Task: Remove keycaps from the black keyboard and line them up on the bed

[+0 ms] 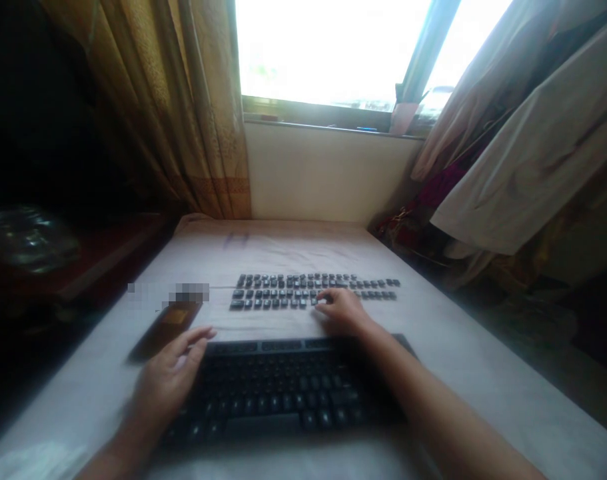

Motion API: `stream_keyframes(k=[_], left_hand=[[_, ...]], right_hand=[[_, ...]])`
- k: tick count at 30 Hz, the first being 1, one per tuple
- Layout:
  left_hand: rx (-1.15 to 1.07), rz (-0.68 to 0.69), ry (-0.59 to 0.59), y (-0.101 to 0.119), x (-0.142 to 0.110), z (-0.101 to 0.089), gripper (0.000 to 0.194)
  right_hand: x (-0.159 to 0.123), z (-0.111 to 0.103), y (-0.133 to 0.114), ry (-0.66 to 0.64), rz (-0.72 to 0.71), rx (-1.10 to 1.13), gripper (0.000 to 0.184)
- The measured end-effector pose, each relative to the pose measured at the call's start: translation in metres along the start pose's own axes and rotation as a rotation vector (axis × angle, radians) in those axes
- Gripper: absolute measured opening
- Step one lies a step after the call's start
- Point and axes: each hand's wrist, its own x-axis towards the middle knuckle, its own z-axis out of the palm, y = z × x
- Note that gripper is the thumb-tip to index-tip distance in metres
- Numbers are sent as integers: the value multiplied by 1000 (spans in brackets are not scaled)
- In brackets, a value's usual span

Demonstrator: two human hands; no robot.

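A black keyboard (263, 383) lies on the pale cloth in front of me, its right part partly covered by my right forearm. Beyond it, loose black keycaps (268, 293) are laid out in rows. Over the near row, my right hand (344, 308) has its thumb and index finger pinched on a small dark keycap (314, 302). My left hand (173, 370) rests at the keyboard's upper left corner with fingers stretched out, holding nothing. Just beyond the left hand lies a flat dark brown object (168, 327) with a gold patch; its far end is blurred out.
The cloth-covered surface (293, 243) reaches the wall below a bright window (328, 53). A gold curtain (198, 100) hangs at the left, and clothes (528, 153) hang at the right. A shiny clear object (28, 237) sits in the dark left side.
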Motion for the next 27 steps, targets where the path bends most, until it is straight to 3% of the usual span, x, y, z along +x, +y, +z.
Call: stream_keyframes(k=[5,14,27], left_hand=[[-9,-27,35,-8,1,1,42],[-16,-61,23,-12,2,3,42],[1,-25,32,-11,1,2,40]], right_hand=[[7,14,3,-5,34,-54,25],[9,19,4,-29,7,-85,25],[2,2,1,24,-19,87,19]])
